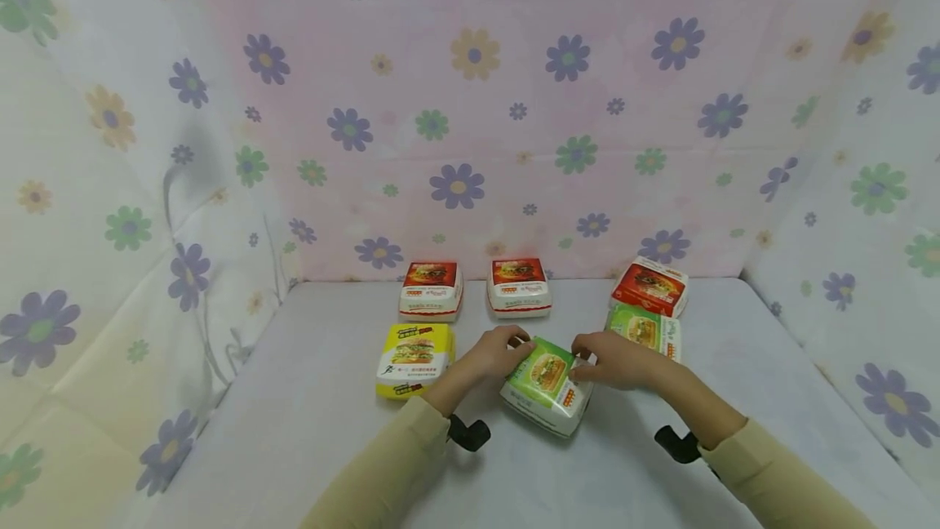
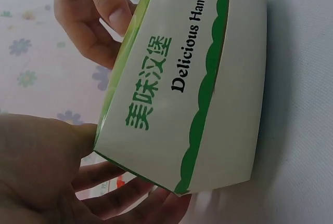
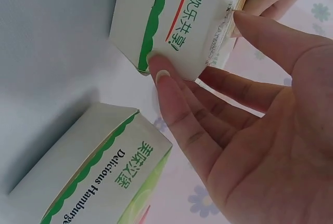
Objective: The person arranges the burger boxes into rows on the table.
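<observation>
A green-and-white hamburger box (image 1: 547, 386) sits at an angle on the white table, between both hands. At its left far corner my left hand (image 1: 497, 353) grips it, the thumb on the top edge and the fingers behind the side, as the left wrist view shows on the box (image 2: 161, 83). My right hand (image 1: 615, 360) holds the opposite side; in the right wrist view its thumb touches the top edge and its fingertips press the box's side (image 3: 182, 21). Another green hamburger box (image 1: 637, 330) lies just behind the right hand, partly hidden by it.
Two red-and-white burger boxes (image 1: 431, 291) (image 1: 518, 287) stand along the back of the table (image 1: 323, 398). A third red box (image 1: 651, 286) is at the back right, touching the second green one. Left of the left hand sits a yellow burger box (image 1: 414, 357). Flowered cloth (image 1: 507, 153) encloses the table.
</observation>
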Motion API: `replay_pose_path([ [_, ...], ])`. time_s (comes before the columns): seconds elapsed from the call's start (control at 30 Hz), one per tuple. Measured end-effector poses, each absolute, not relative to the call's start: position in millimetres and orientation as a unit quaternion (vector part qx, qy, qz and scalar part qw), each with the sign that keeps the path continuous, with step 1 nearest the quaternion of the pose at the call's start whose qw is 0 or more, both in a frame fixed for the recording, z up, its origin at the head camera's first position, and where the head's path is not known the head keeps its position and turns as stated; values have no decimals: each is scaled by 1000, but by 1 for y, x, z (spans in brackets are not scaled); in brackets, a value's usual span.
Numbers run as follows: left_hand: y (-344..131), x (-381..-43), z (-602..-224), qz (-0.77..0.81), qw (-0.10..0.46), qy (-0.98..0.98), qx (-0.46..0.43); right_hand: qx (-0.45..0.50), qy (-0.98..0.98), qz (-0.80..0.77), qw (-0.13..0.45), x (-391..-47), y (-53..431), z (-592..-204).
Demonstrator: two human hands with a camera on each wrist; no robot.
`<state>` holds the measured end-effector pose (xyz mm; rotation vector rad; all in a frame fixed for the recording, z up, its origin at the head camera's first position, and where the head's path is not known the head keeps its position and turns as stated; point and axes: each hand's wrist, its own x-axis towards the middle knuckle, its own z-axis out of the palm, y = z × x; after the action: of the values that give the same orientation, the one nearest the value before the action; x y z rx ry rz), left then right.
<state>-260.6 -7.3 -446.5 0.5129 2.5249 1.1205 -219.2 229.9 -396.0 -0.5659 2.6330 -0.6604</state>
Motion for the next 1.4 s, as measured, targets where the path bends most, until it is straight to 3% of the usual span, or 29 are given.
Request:
replay_pose_path([
  [0.5, -30, -228, -431, 359, 198, 894, 182, -231, 925, -249, 170, -233, 227, -384],
  [0.8, -33, -202, -432, 339, 216, 898, 179, -252, 910, -255, 207, -243, 221, -401],
  [1.4, -40, -223, -438, 452, 216, 855, 132, -223, 924, -254, 180, -219, 231, -402],
])
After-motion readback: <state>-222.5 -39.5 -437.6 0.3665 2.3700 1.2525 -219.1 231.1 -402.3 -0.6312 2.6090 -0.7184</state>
